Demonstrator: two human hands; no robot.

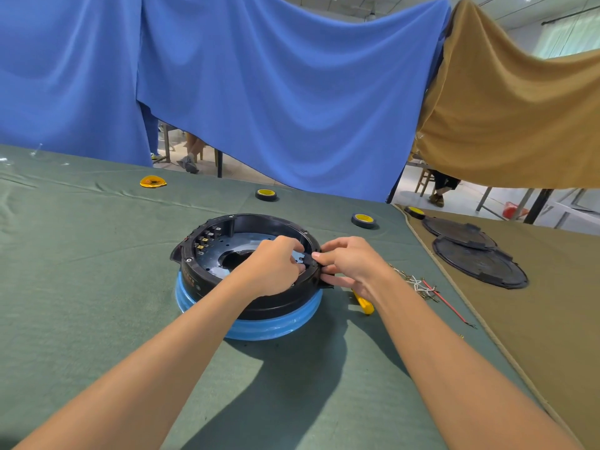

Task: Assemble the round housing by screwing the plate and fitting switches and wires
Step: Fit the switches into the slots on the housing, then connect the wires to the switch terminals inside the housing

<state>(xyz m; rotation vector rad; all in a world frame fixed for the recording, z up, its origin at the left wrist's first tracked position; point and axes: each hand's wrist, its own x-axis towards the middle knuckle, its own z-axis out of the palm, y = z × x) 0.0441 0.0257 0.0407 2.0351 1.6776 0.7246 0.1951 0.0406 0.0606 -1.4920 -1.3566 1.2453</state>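
Progress looks to be somewhere in the middle: the round black plastic housing (279,303) sits open side up on a translucent blue ring stand (276,328), around the middle of the green-clothed bench (81,287) and nearer its right edge. A silvery metal plate (227,243) already lies flat in its floor, though whether every screw is in is too small to tell. A row of switches with brass terminals (205,242) lines the inner wall on the left. Being round, the housing has no real long axis; its opening faces straight up and a small lug (175,254) juts toward the bench's left edge. Both hands meet at the right rim: the left hand (272,267) reaches inside with fingers curled, what they hold being hidden, while the right hand (349,264) pinches the rim from outside. Fitting at this spot seems to be the step in hand, with wiring apparently left, since loose red and white wires (428,289) lie near the right edge beside a yellow-handled screwdriver (364,305). Two black tape rolls (363,219) rest toward the far edge.
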